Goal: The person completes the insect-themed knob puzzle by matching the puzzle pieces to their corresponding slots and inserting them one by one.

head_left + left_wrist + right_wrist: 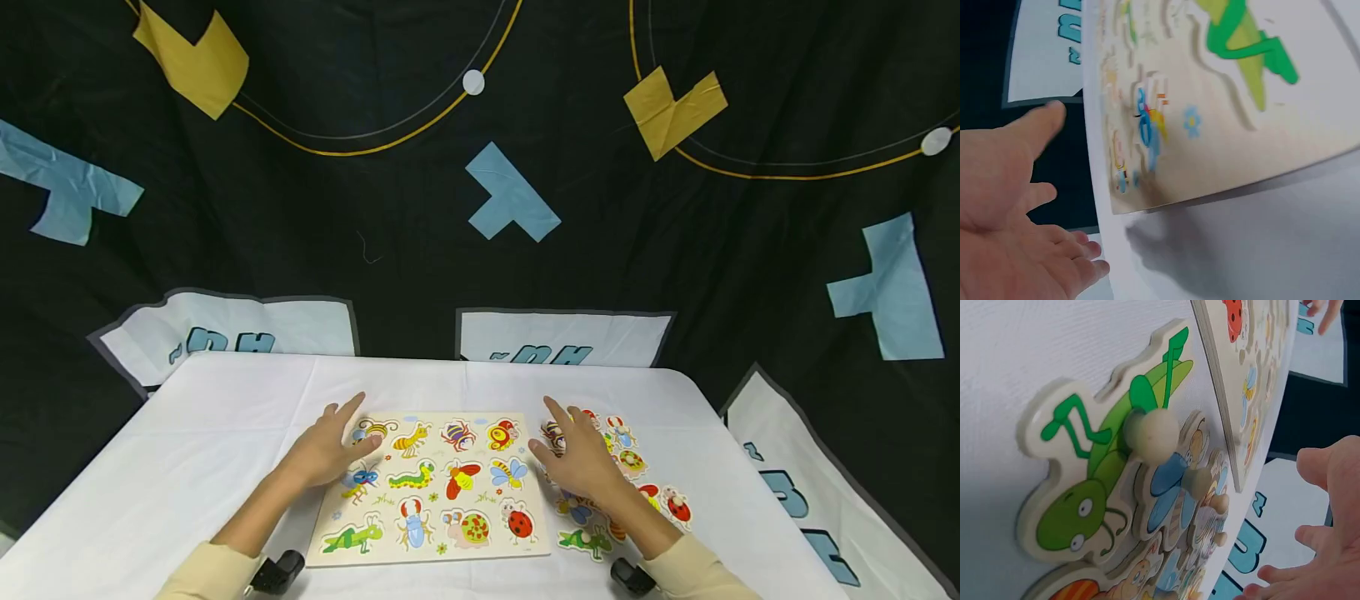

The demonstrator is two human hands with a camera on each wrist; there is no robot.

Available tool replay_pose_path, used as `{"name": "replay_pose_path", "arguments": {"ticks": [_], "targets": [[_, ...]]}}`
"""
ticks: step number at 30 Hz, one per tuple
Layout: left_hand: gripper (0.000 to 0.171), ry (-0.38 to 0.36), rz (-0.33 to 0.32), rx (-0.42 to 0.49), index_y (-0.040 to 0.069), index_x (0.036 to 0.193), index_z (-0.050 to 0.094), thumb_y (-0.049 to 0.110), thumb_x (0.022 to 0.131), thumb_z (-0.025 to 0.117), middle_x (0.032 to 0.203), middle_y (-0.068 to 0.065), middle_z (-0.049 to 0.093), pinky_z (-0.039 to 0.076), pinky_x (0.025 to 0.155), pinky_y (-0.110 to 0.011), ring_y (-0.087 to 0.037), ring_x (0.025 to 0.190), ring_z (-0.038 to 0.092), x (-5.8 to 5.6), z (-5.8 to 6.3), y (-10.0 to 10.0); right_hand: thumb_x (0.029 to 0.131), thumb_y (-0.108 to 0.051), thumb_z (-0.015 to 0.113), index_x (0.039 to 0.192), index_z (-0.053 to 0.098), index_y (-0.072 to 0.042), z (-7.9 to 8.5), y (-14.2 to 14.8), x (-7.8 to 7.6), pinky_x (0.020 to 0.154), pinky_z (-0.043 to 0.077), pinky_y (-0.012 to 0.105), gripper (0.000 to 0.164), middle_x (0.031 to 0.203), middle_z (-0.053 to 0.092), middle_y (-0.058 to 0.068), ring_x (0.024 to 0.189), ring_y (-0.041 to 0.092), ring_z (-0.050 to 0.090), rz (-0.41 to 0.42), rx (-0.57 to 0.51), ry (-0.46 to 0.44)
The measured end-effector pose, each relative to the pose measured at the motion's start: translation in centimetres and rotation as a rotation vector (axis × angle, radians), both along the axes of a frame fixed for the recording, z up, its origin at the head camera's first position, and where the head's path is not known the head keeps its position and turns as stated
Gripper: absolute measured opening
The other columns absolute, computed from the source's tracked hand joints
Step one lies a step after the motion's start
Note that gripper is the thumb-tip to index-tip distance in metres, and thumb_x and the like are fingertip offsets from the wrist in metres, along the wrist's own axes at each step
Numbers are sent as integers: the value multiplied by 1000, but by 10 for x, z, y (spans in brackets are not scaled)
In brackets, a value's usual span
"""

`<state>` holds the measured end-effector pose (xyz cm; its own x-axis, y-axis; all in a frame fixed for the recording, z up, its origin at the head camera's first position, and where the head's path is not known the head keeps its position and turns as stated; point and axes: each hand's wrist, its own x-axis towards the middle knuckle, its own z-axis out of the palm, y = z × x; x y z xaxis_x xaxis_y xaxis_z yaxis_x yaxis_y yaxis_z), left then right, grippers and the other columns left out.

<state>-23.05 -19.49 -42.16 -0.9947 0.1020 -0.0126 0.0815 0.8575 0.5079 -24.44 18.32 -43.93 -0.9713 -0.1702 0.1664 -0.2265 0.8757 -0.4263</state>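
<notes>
A wooden insect puzzle board [420, 557] lies flat on the white table, with printed bugs inside cut-out outlines. Over its left edge hovers my left hand [322, 452], fingers spread and holding nothing. My right hand [583, 457], also spread and holding nothing, is above the loose pieces right of the board and hides some of them. Among these are a green grasshopper piece [1107, 456] with a round wooden knob [1159, 436], a dragonfly-like blue-winged piece [1169, 487], a ladybug piece [677, 507] and a blue beetle piece [620, 432].
The white tablecloth [187, 433] extends around the board. Behind the table hangs a black cloth [360, 242] with blue and yellow patches. A black wrist camera [277, 572] sits on the left wrist, and another camera [632, 577] on the right.
</notes>
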Motion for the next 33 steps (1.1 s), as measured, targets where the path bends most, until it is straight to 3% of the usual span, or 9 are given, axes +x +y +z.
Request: {"name": "replay_pose_path", "arguments": {"ticks": [7,14,18,23,27,33], "targets": [[83,-33,59,61,5,160,24,38,96,65,155,-39,30,37,101,-74,-63,137,34,-2,10,-10,94,-30,72,156,39,-12,4,8,0,110,38,62,73,155,46,19,143,43,43,2,-110,22],[71,-16,92,153,1,154,37,28,96,66,138,-36,54,49,94,-63,-56,126,53,-5,11,-21,86,-21,80,146,53,-8,4,15,-5,105,44,60,67,140,62,20,132,42,55,-59,-199,51],[65,-2,121,196,-2,149,44,20,93,68,127,-33,64,52,90,-57,-50,117,62,-5,7,-25,83,-16,82,139,60,-7,5,18,-6,101,47,58,61,132,66,22,126,41,60,-65,-264,49],[59,18,163,239,-4,143,52,13,90,71,116,-29,70,57,75,-42,-34,95,72,-5,1,-28,82,-13,83,128,68,-5,4,22,-6,90,55,51,48,116,73,20,109,37,69,-82,-331,18],[57,24,199,280,-6,139,55,10,87,73,112,-29,71,56,66,-34,-25,82,73,-4,-7,-30,82,-12,83,120,72,-5,3,23,-5,83,56,42,41,102,76,12,97,27,72,-100,-354,-16],[57,27,238,315,-8,135,57,4,83,74,105,-26,72,56,63,-32,-22,74,73,-4,-17,-31,81,-10,83,110,76,-6,1,26,-4,70,51,29,30,88,73,3,80,14,66,-132,-374,-83]]}}
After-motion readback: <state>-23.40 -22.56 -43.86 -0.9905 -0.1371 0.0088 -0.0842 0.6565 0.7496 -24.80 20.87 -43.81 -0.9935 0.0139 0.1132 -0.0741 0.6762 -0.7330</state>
